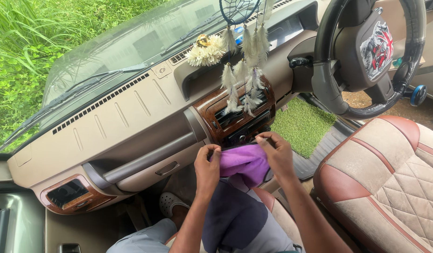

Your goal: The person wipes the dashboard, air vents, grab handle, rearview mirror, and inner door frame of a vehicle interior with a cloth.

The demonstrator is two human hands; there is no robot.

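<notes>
We see the beige dashboard (108, 117) stretching from near left to far right, with the steering wheel (366, 56) at far right and a quilted seat (390, 182) at near right. A feathered dreamcatcher (242, 61) hangs over the wood-trim console (235, 119). In front of the console, our left hand (207, 168) and right hand (277, 154) each pinch an end of a purple cloth (244, 164), its long axis running left to right, sagging toward our lap.

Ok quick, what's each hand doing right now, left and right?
Left hand: closed, pinching one edge of the purple cloth.
Right hand: closed, gripping the cloth's other edge.
</notes>
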